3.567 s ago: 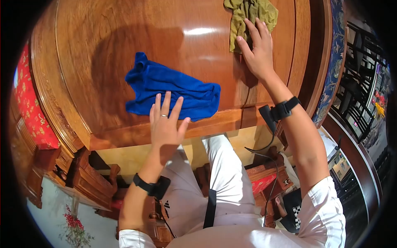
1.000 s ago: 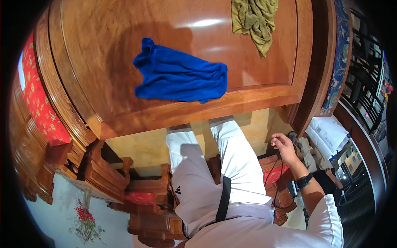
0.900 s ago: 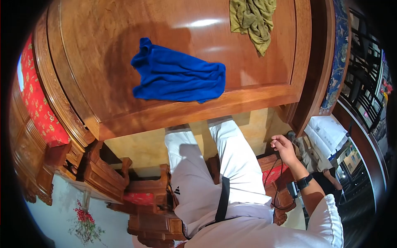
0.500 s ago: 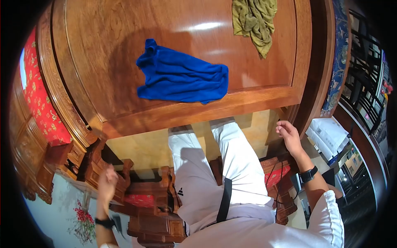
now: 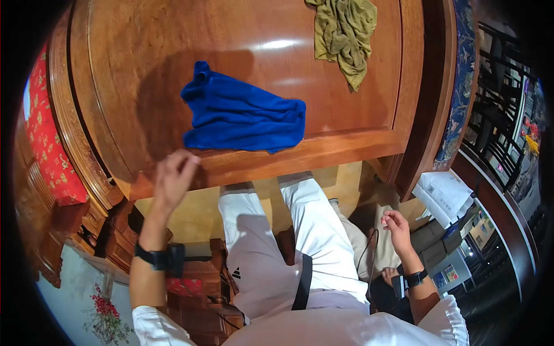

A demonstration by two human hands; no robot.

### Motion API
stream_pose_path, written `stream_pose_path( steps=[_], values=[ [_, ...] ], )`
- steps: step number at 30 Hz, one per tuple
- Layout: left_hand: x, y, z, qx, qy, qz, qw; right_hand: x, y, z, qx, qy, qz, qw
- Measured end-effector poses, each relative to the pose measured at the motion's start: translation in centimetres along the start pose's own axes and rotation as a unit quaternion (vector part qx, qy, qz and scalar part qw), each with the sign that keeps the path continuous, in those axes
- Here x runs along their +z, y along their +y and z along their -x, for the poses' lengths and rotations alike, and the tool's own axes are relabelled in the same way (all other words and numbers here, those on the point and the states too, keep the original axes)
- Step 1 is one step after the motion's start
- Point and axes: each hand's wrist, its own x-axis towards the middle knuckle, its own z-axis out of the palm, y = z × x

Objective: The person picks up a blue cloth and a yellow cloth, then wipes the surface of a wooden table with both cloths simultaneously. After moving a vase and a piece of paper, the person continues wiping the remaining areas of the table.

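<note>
A blue cloth [image 5: 245, 112] lies rumpled on the wooden table [image 5: 127, 75], close to its front edge. My left hand [image 5: 173, 179] is at that edge, just below the cloth's left corner and apart from it. Its fingers are spread and hold nothing. Off the table on the right is my right hand [image 5: 398, 228], its fingers curled in, with nothing visible in them. A crumpled olive-yellow cloth [image 5: 345, 43] rests farther back on the table's right side.
Carved wooden seats with a red patterned cushion [image 5: 55, 155] stand at left. On the right are a blue patterned cushion [image 5: 460, 81] and a white printed bag [image 5: 444, 196]. Beside my right arm, another person's beige-trousered leg [image 5: 352, 236] shows. Red flowers [image 5: 105, 308] are at lower left.
My left hand has risen forward to the table's front edge. My right hand has dropped lower. The view has shifted slightly, and the other person's legs now show at right. Both cloths lie as before.
</note>
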Motion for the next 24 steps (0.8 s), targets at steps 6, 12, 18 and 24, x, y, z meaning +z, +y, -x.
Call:
stream_pose_path(
  steps=[6,12,18,24],
  values=[
    [1.0,-1.3,7.2,0.014,-0.096,0.022,0.995,-0.2,0.5,-1.6,0.012,0.005,-0.02,1.0],
    [0.7,-5.1,12.6,-0.027,-0.184,0.078,0.979,1.2,-2.0,-2.5,-0.035,-0.005,-0.052,0.998],
    [-8.5,-5.1,5.0,-0.159,0.119,0.205,0.958,1.2,-1.0,-2.5,-0.031,-0.02,-0.044,0.998],
    [-0.1,-2.2,8.5,-0.07,-0.142,0.014,0.987,2.7,-1.3,-3.4,-0.018,-0.019,-0.051,0.998]
  ],
)
